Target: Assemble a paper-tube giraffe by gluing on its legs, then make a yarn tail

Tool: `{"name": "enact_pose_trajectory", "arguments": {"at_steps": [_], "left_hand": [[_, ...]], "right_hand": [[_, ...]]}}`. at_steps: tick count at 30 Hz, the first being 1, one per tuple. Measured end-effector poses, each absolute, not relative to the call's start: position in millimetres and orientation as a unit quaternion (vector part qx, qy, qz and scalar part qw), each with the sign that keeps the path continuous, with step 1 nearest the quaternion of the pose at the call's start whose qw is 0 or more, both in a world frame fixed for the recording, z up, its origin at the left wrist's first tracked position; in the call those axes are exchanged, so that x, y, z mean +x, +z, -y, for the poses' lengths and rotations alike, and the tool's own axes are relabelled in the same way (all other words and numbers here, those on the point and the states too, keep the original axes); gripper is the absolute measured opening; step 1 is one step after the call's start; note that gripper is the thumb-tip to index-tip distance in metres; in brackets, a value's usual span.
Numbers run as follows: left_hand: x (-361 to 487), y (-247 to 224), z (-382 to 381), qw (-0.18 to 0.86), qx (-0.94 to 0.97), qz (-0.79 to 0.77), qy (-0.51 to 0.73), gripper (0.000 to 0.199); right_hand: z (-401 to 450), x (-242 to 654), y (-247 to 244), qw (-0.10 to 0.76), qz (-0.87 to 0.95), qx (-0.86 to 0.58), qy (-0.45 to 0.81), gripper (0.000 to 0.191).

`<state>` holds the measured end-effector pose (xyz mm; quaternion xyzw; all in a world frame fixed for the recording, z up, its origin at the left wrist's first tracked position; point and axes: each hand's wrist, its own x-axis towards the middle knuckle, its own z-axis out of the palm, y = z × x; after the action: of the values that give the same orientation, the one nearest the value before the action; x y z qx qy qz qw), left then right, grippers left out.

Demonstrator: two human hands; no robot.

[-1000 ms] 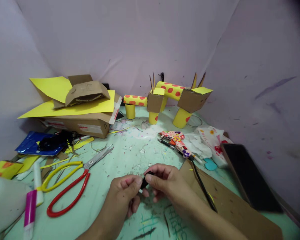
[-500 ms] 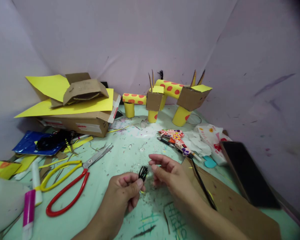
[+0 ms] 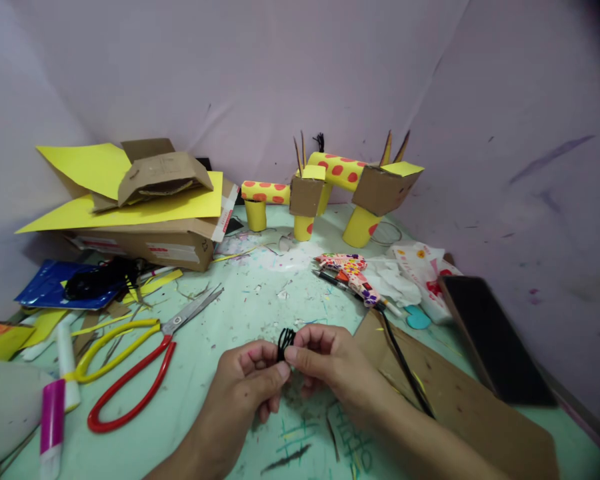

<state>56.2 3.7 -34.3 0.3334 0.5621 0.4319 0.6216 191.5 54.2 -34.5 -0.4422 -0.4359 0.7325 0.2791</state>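
Note:
Over the front middle of the table, my left hand [image 3: 253,380] pinches a small bundle of black yarn [image 3: 285,339] between thumb and fingertips. The strands stand up in a short tuft of loops. From the other side, my right hand [image 3: 327,357] has its thumb and forefinger closed on the same tuft. Part of the bundle is hidden behind my fingers. To the left lie scissors [image 3: 167,330], blades apart, with one yellow and one red handle. At the back stand two animal figures of yellow tubes and cardboard, a small one [image 3: 307,197] and a larger one [image 3: 387,190].
A cardboard box [image 3: 145,243] with yellow sheets [image 3: 180,207] stands back left. Beside it lies black yarn [image 3: 97,283] on a blue packet [image 3: 40,287]. A patterned glue gun [image 3: 350,270], a cardboard piece [image 3: 480,407] and a phone [image 3: 495,340] lie right. A purple-capped tube [image 3: 53,420] is front left.
My right hand has moved left and closed its fingertips on the black yarn tuft. My left hand keeps its pinch. The whole view has shifted slightly.

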Motion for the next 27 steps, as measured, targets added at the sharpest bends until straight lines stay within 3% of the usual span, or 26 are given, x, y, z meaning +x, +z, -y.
{"name": "enact_pose_trajectory", "arguments": {"at_steps": [27], "left_hand": [[57.3, -32.2, -7.5, 0.640, 0.277, -0.542, 0.468, 0.023]], "right_hand": [[-55.8, 192.0, -28.7, 0.255, 0.411, -0.418, 0.769, 0.022]]}}
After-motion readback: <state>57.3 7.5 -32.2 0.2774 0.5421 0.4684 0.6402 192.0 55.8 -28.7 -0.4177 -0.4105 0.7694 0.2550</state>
